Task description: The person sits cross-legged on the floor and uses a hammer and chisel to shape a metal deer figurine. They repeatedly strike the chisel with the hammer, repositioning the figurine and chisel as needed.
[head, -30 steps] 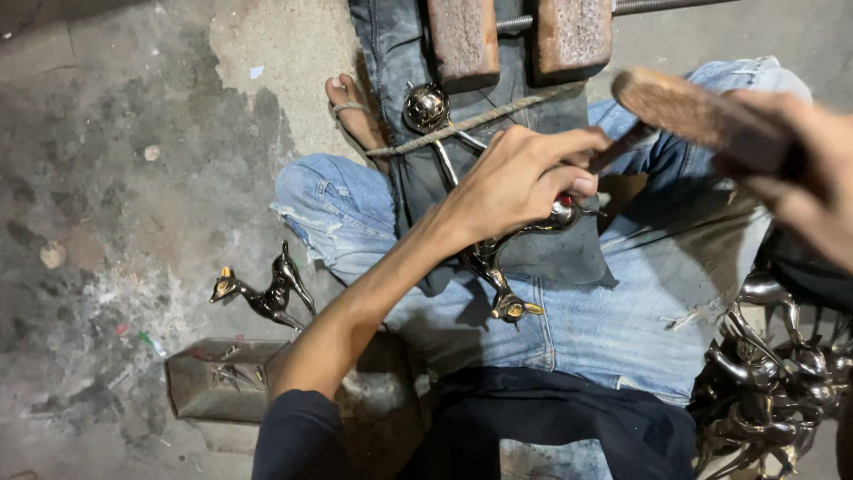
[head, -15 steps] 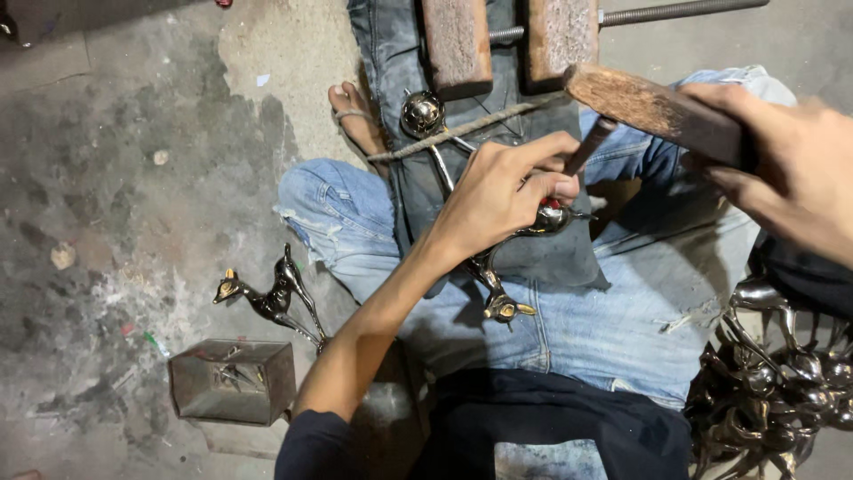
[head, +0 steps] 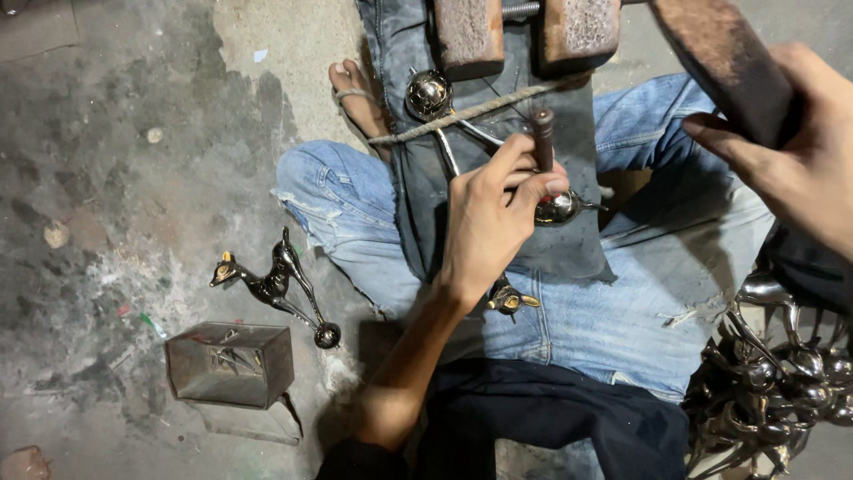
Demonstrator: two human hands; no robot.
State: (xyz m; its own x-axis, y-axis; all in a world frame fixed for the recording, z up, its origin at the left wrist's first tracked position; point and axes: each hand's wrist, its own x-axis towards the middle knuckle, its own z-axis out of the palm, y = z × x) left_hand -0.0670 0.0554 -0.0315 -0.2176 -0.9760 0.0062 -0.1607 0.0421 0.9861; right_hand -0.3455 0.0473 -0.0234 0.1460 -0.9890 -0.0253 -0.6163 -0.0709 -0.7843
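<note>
A shiny metal deer figurine (head: 511, 300) lies on a dark denim cloth (head: 418, 196) across my lap, with a rope (head: 480, 108) over its legs and round ball feet (head: 428, 94). My left hand (head: 489, 222) grips a short dark punch (head: 542, 133), which stands upright on the figurine beside another ball foot (head: 562, 209). My right hand (head: 791, 169) is raised at the upper right, closed around a worn wooden mallet (head: 720, 62) that hangs above and to the right of the punch.
Two rusty blocks of a clamp (head: 466, 31) sit at the top edge. On the concrete floor to the left lie another deer figurine (head: 271, 284) and a small metal box (head: 231, 363). A pile of several metal figurines (head: 773, 382) sits at the lower right. My bare foot (head: 355, 98) rests by the cloth.
My right hand has lifted the mallet higher and further right. My left hand has stood the punch more upright on the figurine.
</note>
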